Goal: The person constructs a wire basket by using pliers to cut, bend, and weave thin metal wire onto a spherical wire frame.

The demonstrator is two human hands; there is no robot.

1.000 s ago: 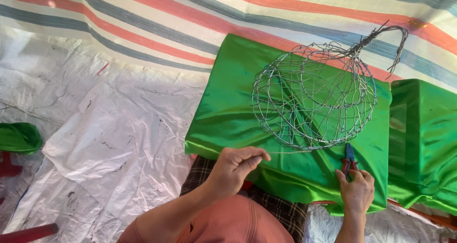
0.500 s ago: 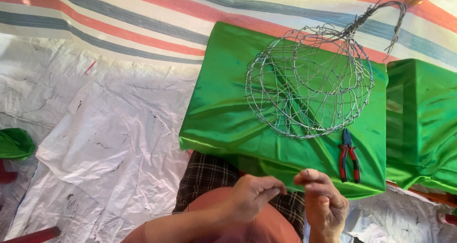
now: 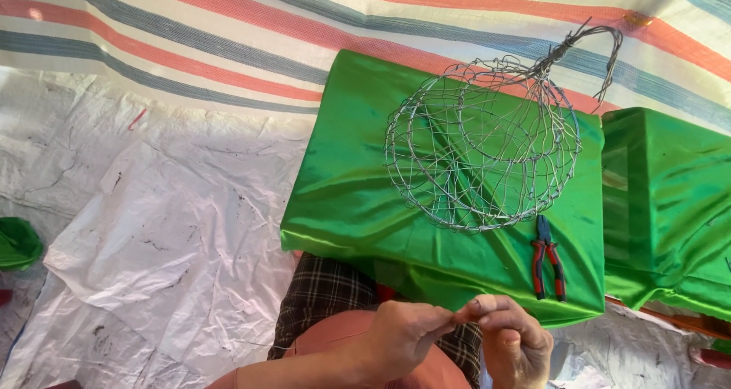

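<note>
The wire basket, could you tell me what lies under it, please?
The wire basket rests on a green cloth, pliers beside it. What the cloth covers is hidden.

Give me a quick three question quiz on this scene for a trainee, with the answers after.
1. True or false: the pliers lie on the green cloth beside the wire basket frame.
2. What does the left hand meet at the fingertips? A) the pliers B) the right hand C) the frame
3. Which part of the frame reaches past the cloth?

Key: 1 true. 2 B, the hands pinch together near a thin wire, away from pliers and frame. 3 the twisted wire handle.
</note>
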